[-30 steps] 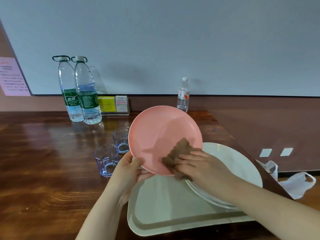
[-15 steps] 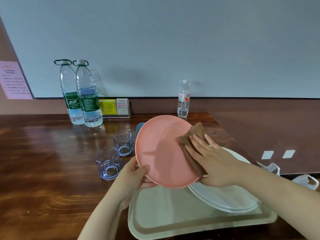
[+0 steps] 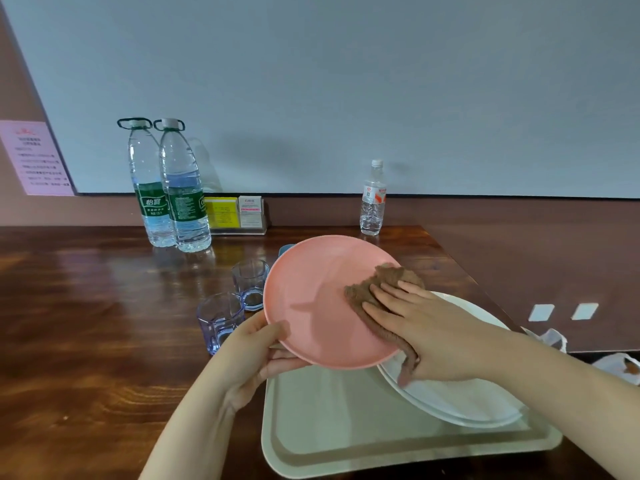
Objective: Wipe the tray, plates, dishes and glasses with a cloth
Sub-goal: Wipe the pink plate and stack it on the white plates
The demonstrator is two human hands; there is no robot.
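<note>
Your left hand [image 3: 256, 351] pinches the lower left rim of a pink plate [image 3: 318, 299], held tilted above a pale tray [image 3: 346, 441] at lower centre. Your right hand [image 3: 426, 327], fingers spread flat, presses a brown cloth [image 3: 384, 282] against the plate's right side. White plates [image 3: 460, 403] are stacked on the tray's right part. Two bluish glasses [image 3: 239, 299] stand left of the plate on the glossy dark wooden bench [image 3: 86, 323]. Two large water bottles [image 3: 169, 188] and a small bottle [image 3: 373, 199] stand at its back edge, under a pale grey wall [image 3: 346, 81].
</note>
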